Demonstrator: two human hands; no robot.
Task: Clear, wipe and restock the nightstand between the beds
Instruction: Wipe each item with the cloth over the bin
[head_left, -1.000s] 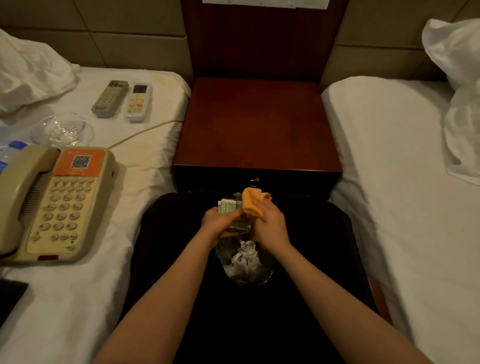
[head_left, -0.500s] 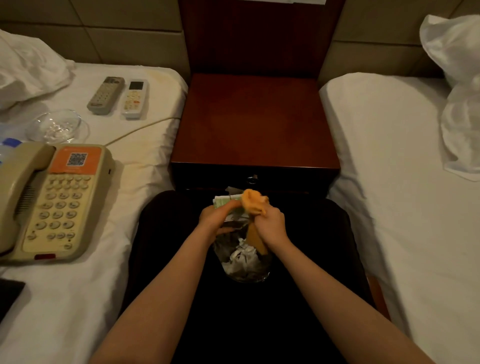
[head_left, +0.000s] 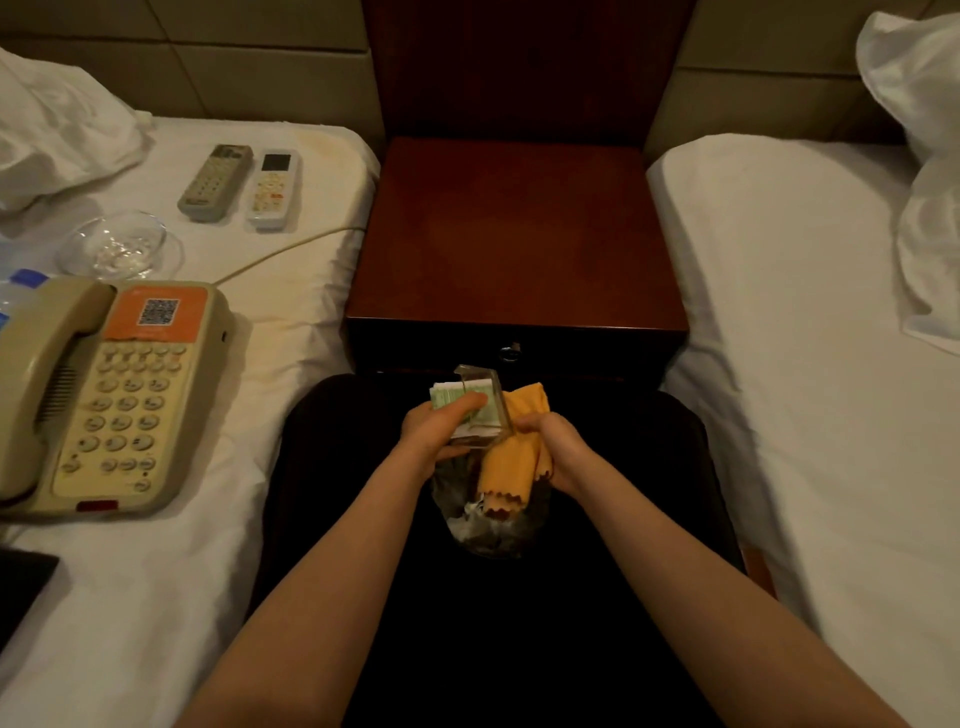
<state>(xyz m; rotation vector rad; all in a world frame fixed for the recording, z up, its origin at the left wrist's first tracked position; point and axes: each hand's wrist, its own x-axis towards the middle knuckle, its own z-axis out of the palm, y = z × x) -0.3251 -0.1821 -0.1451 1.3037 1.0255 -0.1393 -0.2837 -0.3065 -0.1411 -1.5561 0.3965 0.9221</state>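
The dark red wooden nightstand (head_left: 514, 234) stands between the two beds with a bare top. In front of its drawer, my left hand (head_left: 436, 431) grips a clear plastic holder (head_left: 480, 410) filled with green and white packets, thumb across its front. My right hand (head_left: 553, 447) grips an orange cloth (head_left: 506, 470) that is pressed against the holder's right side and hangs down below it. Under both hands sits a clear bag of crumpled rubbish (head_left: 491, 525) on a black surface.
On the left bed lie a beige telephone (head_left: 104, 395) with its cord, a glass ashtray (head_left: 119, 247), two remote controls (head_left: 239, 182) and a crumpled pillow (head_left: 57, 135). The right bed (head_left: 810, 364) holds a white pillow (head_left: 924, 171). A dark object (head_left: 21, 587) lies at the lower left.
The holder has tilted up into clearer view in my left hand. The orange cloth has shifted from the top of the holder to its right side and now hangs lower.
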